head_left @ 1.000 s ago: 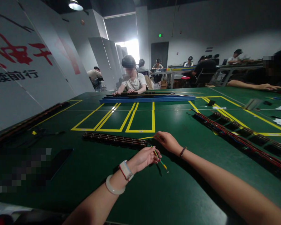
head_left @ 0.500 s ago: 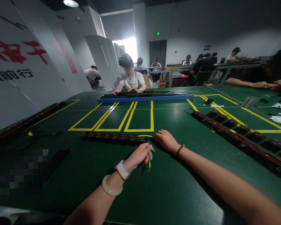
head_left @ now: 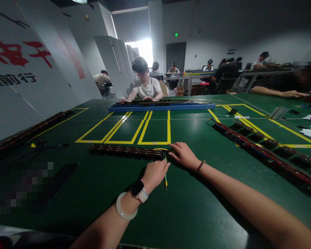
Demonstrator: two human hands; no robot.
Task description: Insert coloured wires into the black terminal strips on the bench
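Observation:
A long dark strip assembly (head_left: 124, 151) lies crosswise on the green table, with a short yellow wire (head_left: 160, 149) at its right end. My left hand (head_left: 155, 173), with a watch at the wrist, is just below that end. Its fingers are bent together by a yellow-green wire (head_left: 166, 181) that hangs down toward me; what they grip is hidden. My right hand (head_left: 182, 154) rests palm down at the right of the strip's end, its fingers apart, near the tip of the yellow wire and holding nothing visible.
Yellow tape outlines (head_left: 154, 143) mark the table. Beyond them lies a blue rail (head_left: 163, 108), with a person seated behind it. Bundles with red wires (head_left: 259, 149) lie at the right. A dark flat object (head_left: 64, 178) and a black cable (head_left: 45, 145) are at the left.
My left hand has rolled over, so its back and the watch face now show. The fingers of my right hand have spread out from a closer bend.

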